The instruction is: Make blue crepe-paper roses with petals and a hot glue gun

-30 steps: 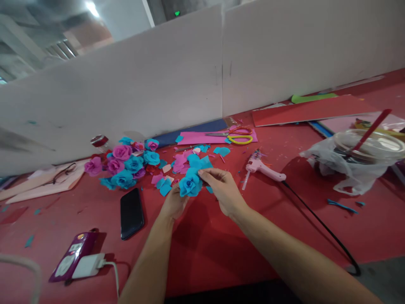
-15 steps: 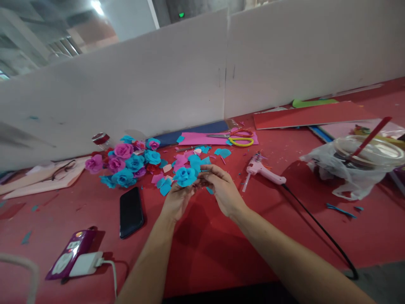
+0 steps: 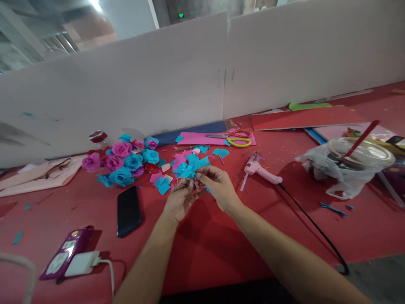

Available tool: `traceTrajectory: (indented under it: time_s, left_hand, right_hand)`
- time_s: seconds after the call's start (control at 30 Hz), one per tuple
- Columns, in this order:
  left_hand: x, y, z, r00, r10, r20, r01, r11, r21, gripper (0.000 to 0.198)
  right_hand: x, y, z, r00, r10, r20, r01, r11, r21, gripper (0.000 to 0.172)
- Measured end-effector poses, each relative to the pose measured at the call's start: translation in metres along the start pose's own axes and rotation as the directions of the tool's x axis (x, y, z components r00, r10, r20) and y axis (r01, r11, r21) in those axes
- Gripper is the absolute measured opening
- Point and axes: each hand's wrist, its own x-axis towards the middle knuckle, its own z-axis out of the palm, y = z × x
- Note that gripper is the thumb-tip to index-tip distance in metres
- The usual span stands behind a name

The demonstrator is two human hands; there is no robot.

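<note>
A blue paper flower (image 3: pixel 187 168) is held up between my two hands over the red table. My left hand (image 3: pixel 182 198) is closed around its underside from below. On its right side, the thumb and fingers of my right hand (image 3: pixel 220 185) pinch the edge of the petals. My fingers hide the base of the flower. Behind it lie loose blue petals (image 3: pixel 163 185) and pink paper pieces (image 3: pixel 180 159). A bunch of blue, pink and purple paper flowers (image 3: pixel 122 162) stands to the left.
A pink glue gun (image 3: pixel 261 171) lies to the right, its black cord running forward. Scissors (image 3: pixel 232 138) rest on a pink strip at the back. A phone (image 3: pixel 129 211) and a power strip with a white charger (image 3: pixel 82 264) lie left. A bagged bowl (image 3: pixel 360 154) sits right.
The blue flower has tipped away, so its face shows less and its side more. My right hand has moved slightly left, closer to my left hand. The view has shifted slightly.
</note>
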Motion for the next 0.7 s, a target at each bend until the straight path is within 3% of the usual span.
traceTrajectory:
  time_s: [0.3, 0.5, 0.7]
  left_hand:
    - [0.0017, -0.0019, -0.0042, 0.999, -0.008, -0.033, 0.008, 1.000, -0.005, 0.015]
    - [0.0016, -0.0021, -0.0024, 1.000, -0.002, -0.011, 0.002, 1.000, 0.002, 0.016]
    - [0.0025, -0.0031, -0.0036, 0.999, -0.003, -0.051, 0.003, 1.000, -0.003, 0.017]
  right_hand:
    - [-0.0035, 0.0021, 0.0000, 1.000, -0.011, -0.020, 0.008, 0.989, -0.149, 0.014]
    - [-0.0036, 0.0035, -0.0006, 0.985, -0.154, -0.082, 0.110, 0.913, -0.393, 0.004]
    - [-0.0039, 0.0035, -0.0013, 0.963, -0.268, -0.005, 0.228, 0.827, -0.515, 0.005]
